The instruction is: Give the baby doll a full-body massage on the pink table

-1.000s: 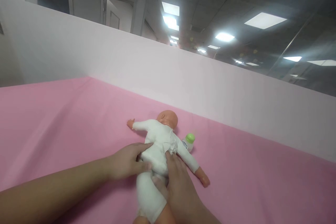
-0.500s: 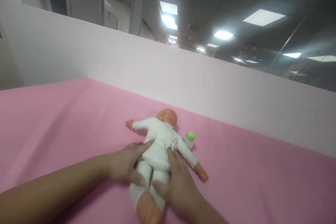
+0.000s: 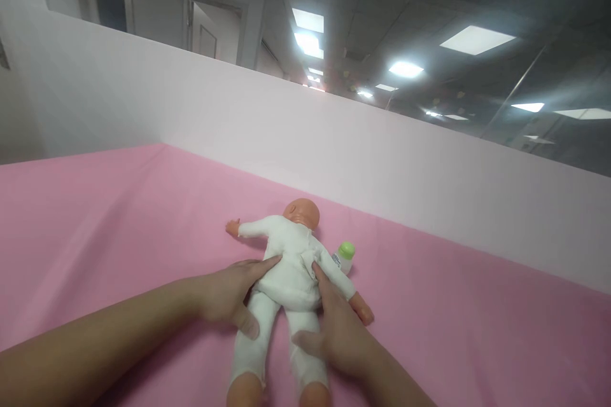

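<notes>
A baby doll [image 3: 291, 273] with a white cloth body lies face down on a pink sheet, its head at the far end and its arms spread. My left hand [image 3: 233, 299] grips its left-hand side in view, thumb on the thigh and index finger on the lower back; the other fingers are partly hidden. On the opposite side, my right hand [image 3: 334, 324] holds the hip and thigh, with a fingertip by a rumpled flap of cloth [image 3: 310, 261]. The legs lie apart. Beside the doll's right-hand arm is a small bottle [image 3: 344, 257] with a green cap.
The pink sheet [image 3: 453, 318] covers the surface and has soft creases. A white panel [image 3: 358, 146] rises along its far edge. Beyond it are doorways [image 3: 214, 32] and a ceiling with lit panels [image 3: 477, 40].
The doll's legs, close together with one lower leg bent over before, now lie straighter and apart. My right hand has shifted slightly right with the thigh; my left hand has barely moved.
</notes>
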The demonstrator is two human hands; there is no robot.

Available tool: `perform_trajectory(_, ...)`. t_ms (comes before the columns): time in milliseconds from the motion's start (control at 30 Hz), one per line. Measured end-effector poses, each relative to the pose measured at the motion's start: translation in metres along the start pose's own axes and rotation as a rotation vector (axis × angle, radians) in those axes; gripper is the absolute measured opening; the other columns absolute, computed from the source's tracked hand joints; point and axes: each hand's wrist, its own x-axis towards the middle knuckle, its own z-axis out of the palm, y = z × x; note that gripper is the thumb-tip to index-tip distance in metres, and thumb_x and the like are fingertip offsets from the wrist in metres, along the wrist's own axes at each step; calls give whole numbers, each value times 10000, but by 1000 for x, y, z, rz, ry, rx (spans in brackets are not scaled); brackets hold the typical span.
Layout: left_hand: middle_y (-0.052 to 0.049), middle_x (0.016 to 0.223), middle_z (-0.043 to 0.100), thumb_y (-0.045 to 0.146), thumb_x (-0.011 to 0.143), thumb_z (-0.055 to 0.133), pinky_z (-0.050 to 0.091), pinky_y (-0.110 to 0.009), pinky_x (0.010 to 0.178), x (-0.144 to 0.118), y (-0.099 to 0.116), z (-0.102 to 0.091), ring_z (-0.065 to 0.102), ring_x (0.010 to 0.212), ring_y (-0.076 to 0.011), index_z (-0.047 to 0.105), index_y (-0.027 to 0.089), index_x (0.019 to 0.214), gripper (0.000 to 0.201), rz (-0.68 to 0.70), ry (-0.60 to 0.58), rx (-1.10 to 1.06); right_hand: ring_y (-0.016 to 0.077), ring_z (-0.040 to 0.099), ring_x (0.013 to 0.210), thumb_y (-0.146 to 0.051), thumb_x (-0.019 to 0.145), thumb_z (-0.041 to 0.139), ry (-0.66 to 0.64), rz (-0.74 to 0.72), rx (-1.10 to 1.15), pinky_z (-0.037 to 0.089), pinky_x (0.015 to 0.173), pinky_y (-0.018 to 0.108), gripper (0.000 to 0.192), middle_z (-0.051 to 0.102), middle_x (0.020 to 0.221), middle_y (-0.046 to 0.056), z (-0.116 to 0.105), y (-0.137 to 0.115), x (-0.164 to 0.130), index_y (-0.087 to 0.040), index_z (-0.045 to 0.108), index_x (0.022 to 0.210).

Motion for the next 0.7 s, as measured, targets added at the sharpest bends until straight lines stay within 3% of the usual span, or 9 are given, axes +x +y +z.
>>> perform_trajectory(233,-161,1635,354,584,644,852,342,-559,1176,0,-5,5,324,1472,-468,209,241,1647,1240,93,79,-15,311,268,1547,-392,829,702,157,-84,-73,304,1222,554,976,314,1660,134,16,-2,-4,-226,171,1631)
perform_trajectory(367,-194,1668,228,620,848,661,296,-575,1195,-1,-1,13,222,1512,-459,389,182,1562,880,63,316,120,314,363,1503,-392,882,649,239,-126,-32,387,1177,536,915,359,1635,153,23,-6,-4,-213,146,1625)
perform_trajectory(433,-182,1643,288,583,927,574,315,-543,1187,-1,6,13,274,1494,-425,513,175,1443,661,85,433,170,319,405,1475,-398,888,645,254,-161,-32,401,1167,532,883,408,1604,163,25,-6,-3,-197,180,1611)
perform_trajectory(500,-157,1473,517,518,972,523,417,-490,1098,-3,16,10,468,1353,-364,619,192,1256,443,117,452,197,313,476,1419,-406,898,638,261,-190,-14,438,1137,511,831,478,1551,161,25,-5,-4,-199,229,1590)
perform_trajectory(567,-110,1117,681,480,1000,472,502,-428,912,-5,25,5,613,1063,-295,660,201,1002,336,116,396,215,291,588,1285,-397,909,625,264,-205,23,502,1067,470,758,584,1435,137,25,-5,-6,-218,283,1561)
perform_trajectory(633,-63,834,648,467,1007,448,490,-391,781,-7,34,1,600,839,-247,611,207,792,374,105,365,249,255,665,1099,-378,918,609,267,-216,64,550,976,425,663,669,1258,91,25,-7,-8,-241,350,1513)
perform_trajectory(700,-46,745,600,447,986,486,465,-390,763,-9,39,0,564,784,-235,551,211,695,380,119,385,305,229,672,969,-363,923,594,284,-232,85,567,908,396,577,686,1131,54,26,-8,-9,-256,407,1459)
